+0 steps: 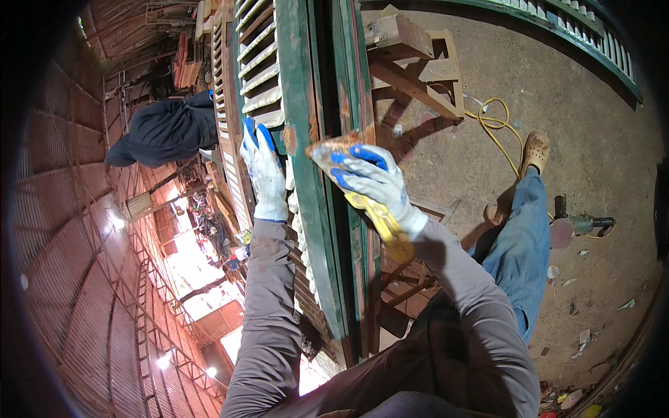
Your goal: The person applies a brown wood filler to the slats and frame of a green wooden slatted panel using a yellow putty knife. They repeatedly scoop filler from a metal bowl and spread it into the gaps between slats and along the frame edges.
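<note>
My right hand [376,177], in a white glove with blue-coated fingertips, presses a worn strip of sandpaper [382,221] against the green wooden shutter frame [305,181]. The strip looks yellow near my wrist and rusty grey-brown at its far tip. Paint is worn to bare wood in patches along the frame. My left hand [266,171], gloved the same way, lies over the shutter's left side beside the pale louver slats [260,63]. Its visible fingers are stretched out and hold nothing.
A wooden trestle [418,70] stands at the far right of the shutter. On the concrete floor lie a yellow cord [496,124] and a green angle grinder [584,224] with a sanding disc. Another person in dark clothes [164,132] bends at the left. Another green shutter [592,42] is at upper right.
</note>
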A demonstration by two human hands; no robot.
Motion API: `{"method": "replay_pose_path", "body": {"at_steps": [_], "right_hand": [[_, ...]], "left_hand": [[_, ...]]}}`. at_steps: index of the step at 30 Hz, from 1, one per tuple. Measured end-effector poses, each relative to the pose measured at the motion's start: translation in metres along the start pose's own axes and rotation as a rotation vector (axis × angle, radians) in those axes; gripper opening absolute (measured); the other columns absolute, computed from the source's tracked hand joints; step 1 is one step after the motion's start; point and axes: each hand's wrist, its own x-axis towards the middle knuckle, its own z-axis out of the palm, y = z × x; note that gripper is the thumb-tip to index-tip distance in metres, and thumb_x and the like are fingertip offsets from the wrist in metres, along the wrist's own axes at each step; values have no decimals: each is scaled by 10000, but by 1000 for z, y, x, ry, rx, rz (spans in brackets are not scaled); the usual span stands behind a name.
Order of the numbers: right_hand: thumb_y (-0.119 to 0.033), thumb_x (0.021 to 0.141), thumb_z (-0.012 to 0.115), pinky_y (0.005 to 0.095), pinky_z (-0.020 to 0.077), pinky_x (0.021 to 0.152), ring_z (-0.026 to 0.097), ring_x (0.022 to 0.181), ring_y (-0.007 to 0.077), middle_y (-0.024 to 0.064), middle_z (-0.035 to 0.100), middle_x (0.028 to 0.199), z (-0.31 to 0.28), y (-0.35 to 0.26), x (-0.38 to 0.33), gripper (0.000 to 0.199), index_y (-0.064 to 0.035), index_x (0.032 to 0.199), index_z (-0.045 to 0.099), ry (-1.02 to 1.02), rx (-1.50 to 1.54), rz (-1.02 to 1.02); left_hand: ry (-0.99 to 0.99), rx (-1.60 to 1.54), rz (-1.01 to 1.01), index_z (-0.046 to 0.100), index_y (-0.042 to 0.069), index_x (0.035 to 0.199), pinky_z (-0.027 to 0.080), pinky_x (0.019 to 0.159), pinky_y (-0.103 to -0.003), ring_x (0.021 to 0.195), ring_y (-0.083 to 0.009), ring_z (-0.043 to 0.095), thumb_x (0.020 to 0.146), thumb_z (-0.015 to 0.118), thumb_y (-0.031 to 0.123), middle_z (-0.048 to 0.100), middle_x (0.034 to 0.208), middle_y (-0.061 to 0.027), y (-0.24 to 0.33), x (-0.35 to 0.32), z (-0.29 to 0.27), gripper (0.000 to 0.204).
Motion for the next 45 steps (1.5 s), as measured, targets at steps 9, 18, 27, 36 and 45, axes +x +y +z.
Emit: {"method": "replay_pose_path", "body": {"at_steps": [9,18,27,36,45], "right_hand": [[-145,853,698,416,510,1057,626,1215,269,33,707,1268,-5,24,37,361,-149,1210,752,39,-60,-20],[-125,824,776,440,531,1025,665,1173,291,53,742,1215,-22,18,22,381,-105,1204,747,70,171,59],[-109,844,726,432,505,1047,656,1201,280,50,730,1260,-12,29,36,424,-123,1268,722,24,152,8],[-74,960,665,444,543,980,684,1135,339,137,724,1231,-31,-20,-21,242,-43,1196,705,-94,367,270],[8,886,685,386,569,911,683,1064,306,126,718,1185,-24,-45,22,301,-4,1187,691,25,254,423]], "left_hand": [[-32,59,58,348,-6,1565,302,1186,-456,1413,-380,374,1138,362,243,374,1612,-196,3,1,-4,495],[-25,80,139,355,39,1589,288,1199,-453,1427,-388,357,1111,345,178,336,1633,-202,-6,-4,-2,498],[-23,6,132,362,-40,1549,270,1224,-423,1485,-344,350,1145,377,281,374,1612,-191,-7,0,0,516],[-54,-23,82,341,29,1592,246,1239,-451,1512,-357,319,1098,386,174,338,1638,-197,-4,-4,-5,517],[-55,116,252,323,31,1602,245,1242,-452,1506,-365,330,1061,428,140,333,1644,-198,6,-4,-12,562]]}}
